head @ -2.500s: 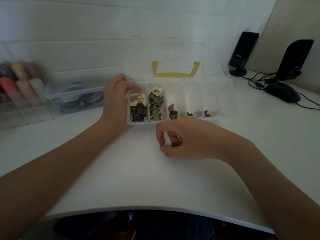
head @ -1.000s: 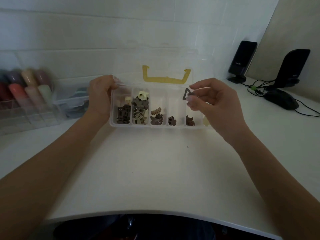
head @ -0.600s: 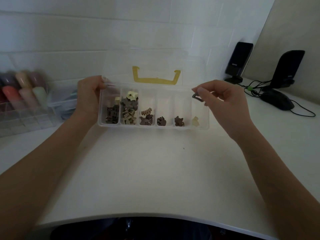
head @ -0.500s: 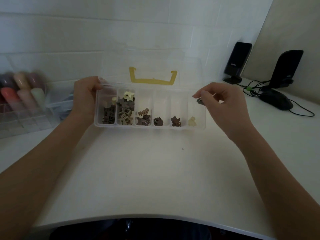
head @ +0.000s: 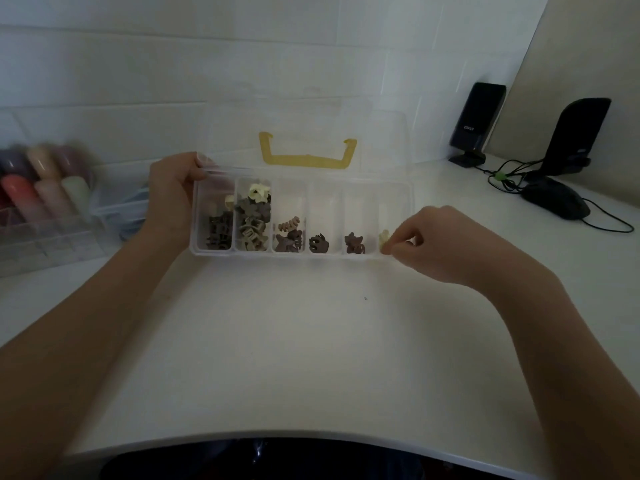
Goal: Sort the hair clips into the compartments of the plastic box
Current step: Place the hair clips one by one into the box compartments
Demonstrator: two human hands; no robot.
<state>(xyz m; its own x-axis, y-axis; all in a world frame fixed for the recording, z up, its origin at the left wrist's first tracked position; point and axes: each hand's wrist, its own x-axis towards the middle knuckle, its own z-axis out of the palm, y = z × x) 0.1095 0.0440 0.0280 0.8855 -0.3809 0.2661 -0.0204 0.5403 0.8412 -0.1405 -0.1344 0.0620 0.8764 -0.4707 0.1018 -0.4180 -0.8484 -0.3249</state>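
The clear plastic box (head: 398, 188) stands open on the white desk, its lid with a yellow handle (head: 306, 157) raised behind. Brown, grey and cream hair clips (head: 252, 220) lie in its compartments, and a single cream clip (head: 383, 235) lies in the rightmost one. My left hand (head: 169, 199) grips the box's left end. My right hand (head: 436, 240) reaches over the front right corner, fingers curled and fingertips pinched together beside the cream clip. The dark clip it carried is hidden under its fingers.
A clear organiser with pastel rolls (head: 41, 192) stands at the left, a second clear box (head: 121, 209) beside it. Two black speakers (head: 476, 123) (head: 573, 136), a black mouse (head: 557, 202) and cables lie at the back right. The desk's front edge curves near me.
My right hand picked a dark clip off the desk, lifted it over the right end of the box and has now lowered to the rightmost compartment. The box has shifted left in view.
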